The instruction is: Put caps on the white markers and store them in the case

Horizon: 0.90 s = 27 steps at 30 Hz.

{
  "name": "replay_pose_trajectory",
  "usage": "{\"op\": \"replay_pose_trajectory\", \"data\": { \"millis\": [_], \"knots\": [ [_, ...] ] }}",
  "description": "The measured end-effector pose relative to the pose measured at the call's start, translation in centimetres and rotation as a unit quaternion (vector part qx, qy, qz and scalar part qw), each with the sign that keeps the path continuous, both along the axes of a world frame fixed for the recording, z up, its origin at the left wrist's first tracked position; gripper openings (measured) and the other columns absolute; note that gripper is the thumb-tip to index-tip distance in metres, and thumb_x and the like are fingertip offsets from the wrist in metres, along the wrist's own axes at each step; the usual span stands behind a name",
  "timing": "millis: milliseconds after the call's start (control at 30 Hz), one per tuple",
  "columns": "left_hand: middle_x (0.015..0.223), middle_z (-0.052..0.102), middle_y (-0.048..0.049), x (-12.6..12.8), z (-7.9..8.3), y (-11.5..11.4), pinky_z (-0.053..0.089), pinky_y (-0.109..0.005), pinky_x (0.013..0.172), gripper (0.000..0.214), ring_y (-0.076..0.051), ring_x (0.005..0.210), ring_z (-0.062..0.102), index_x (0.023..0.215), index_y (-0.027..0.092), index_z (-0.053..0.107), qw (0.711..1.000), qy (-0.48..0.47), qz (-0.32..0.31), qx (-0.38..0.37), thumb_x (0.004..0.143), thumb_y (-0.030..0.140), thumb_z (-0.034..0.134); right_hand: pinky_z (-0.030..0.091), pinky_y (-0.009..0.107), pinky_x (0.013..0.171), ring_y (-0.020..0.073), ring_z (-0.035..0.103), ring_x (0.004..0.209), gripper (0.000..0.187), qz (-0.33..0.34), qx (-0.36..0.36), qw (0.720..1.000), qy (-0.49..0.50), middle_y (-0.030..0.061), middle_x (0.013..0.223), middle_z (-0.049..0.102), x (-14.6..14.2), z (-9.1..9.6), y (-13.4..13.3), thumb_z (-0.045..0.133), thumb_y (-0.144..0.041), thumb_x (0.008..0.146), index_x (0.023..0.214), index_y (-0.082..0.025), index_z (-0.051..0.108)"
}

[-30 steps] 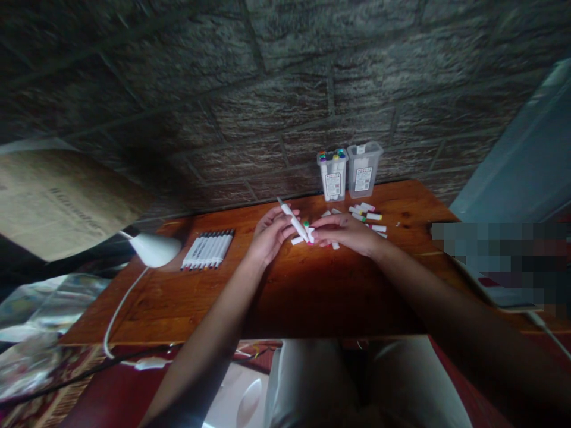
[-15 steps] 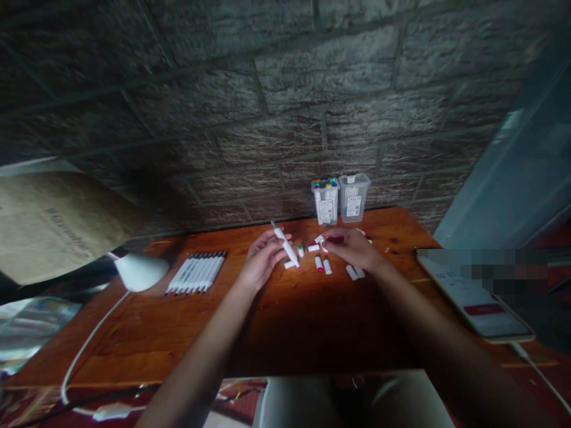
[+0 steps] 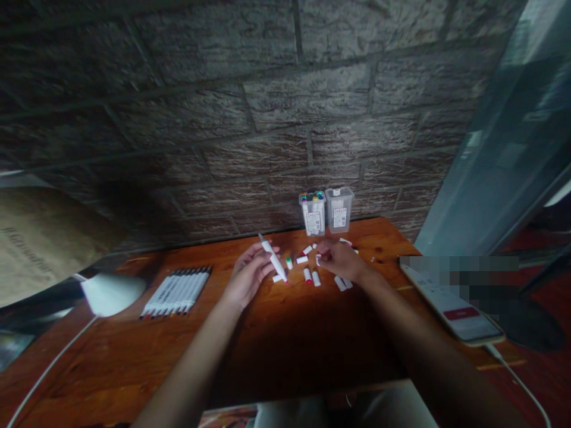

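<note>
My left hand (image 3: pixel 246 278) is closed around a white marker (image 3: pixel 275 263), which slants with its grey tip up to the left and its pink-red tip down to the right. My right hand (image 3: pixel 342 260) is closed, thumb and fingers pinching a small white marker cap (image 3: pixel 318 260) above the tabletop. Loose caps lie about on the wood between and below the hands: a green-ended cap (image 3: pixel 289 263), a red-ended cap (image 3: pixel 307 276), a plain white cap (image 3: pixel 316 279) and several more, some partly hidden by my right hand.
A row of white markers (image 3: pixel 176 292) lies at left. Against the brick wall stand a clear box of markers (image 3: pixel 314 217) and a second clear box (image 3: pixel 339 215). A white lamp (image 3: pixel 111 294) is far left; a phone (image 3: pixel 464 309) with a cable lies at the right edge.
The view has swung, so everything sits further left and lower. My right hand has drawn slightly right from the loose caps, a cap at its fingertips. My left hand keeps the marker.
</note>
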<state>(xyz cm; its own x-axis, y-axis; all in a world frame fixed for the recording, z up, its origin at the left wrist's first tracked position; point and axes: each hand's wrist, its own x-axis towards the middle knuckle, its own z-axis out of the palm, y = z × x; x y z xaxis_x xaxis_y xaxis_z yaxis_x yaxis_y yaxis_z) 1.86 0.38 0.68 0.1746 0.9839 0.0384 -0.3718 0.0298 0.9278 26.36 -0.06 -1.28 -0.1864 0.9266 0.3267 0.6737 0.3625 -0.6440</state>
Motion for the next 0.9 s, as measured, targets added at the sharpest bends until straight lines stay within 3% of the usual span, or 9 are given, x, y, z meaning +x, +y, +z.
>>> {"op": "replay_pose_trajectory", "data": {
  "millis": [100,267,433,600,800,900],
  "knots": [
    [0.098,0.075,-0.005,-0.1,-0.1,0.1,0.057,-0.026,0.081,0.029,-0.015,0.084,0.071,0.097,0.017,0.067,1.0,-0.008,-0.006,0.003,0.069,0.013,0.072,0.051,0.027,0.073,0.0166,0.068,0.078,0.014,-0.027,-0.004,0.999,0.026,0.0026,0.092,0.074,1.3,0.5,0.3,0.063,-0.022,0.079,0.092,-0.021,0.069],
    [0.098,0.075,-0.005,-0.2,-0.1,0.1,0.057,-0.026,0.081,0.03,-0.015,0.084,0.071,0.098,0.017,0.068,1.0,-0.015,-0.004,0.0,0.07,0.013,0.073,0.049,0.028,0.076,0.021,0.07,0.085,0.018,-0.139,-0.019,0.988,-0.069,0.0058,0.097,0.075,4.1,0.9,1.0,0.06,-0.022,0.082,0.094,-0.021,0.073],
    [0.098,0.075,-0.0056,0.0,0.1,-0.1,0.057,-0.026,0.079,0.03,-0.015,0.082,0.071,0.099,0.017,0.068,1.0,-0.015,-0.006,-0.003,0.07,0.013,0.073,0.046,0.026,0.065,0.0226,0.07,0.078,0.017,-0.151,-0.082,0.974,-0.146,0.0073,0.085,0.076,4.8,0.3,1.1,0.061,-0.017,0.078,0.086,-0.021,0.076],
    [0.098,0.075,-0.0061,-0.1,0.0,0.0,0.057,-0.026,0.079,0.032,-0.016,0.084,0.071,0.1,0.017,0.067,1.0,-0.011,-0.008,0.0,0.069,0.013,0.073,0.046,0.025,0.067,0.0223,0.07,0.081,0.021,-0.153,-0.082,0.975,-0.141,0.0071,0.086,0.076,4.4,0.1,1.1,0.061,-0.014,0.076,0.089,-0.021,0.077],
    [0.098,0.075,-0.0056,-0.3,-0.4,0.2,0.057,-0.027,0.079,0.034,-0.016,0.084,0.071,0.102,0.016,0.066,1.0,-0.014,-0.004,-0.006,0.069,0.013,0.073,0.047,0.027,0.076,0.0243,0.069,0.095,0.027,-0.273,-0.082,0.95,-0.13,0.0114,0.105,0.074,6.3,-0.3,1.9,0.056,-0.022,0.083,0.103,-0.018,0.073],
    [0.098,0.075,-0.0059,-0.1,-0.5,0.1,0.057,-0.026,0.078,0.035,-0.015,0.082,0.071,0.104,0.015,0.066,1.0,-0.012,-0.011,-0.008,0.07,0.014,0.073,0.048,0.028,0.077,0.0246,0.069,0.094,0.025,-0.291,-0.1,0.942,-0.132,0.0116,0.101,0.074,7.0,-0.9,2.2,0.056,-0.027,0.084,0.099,-0.018,0.074]
  ]
}}
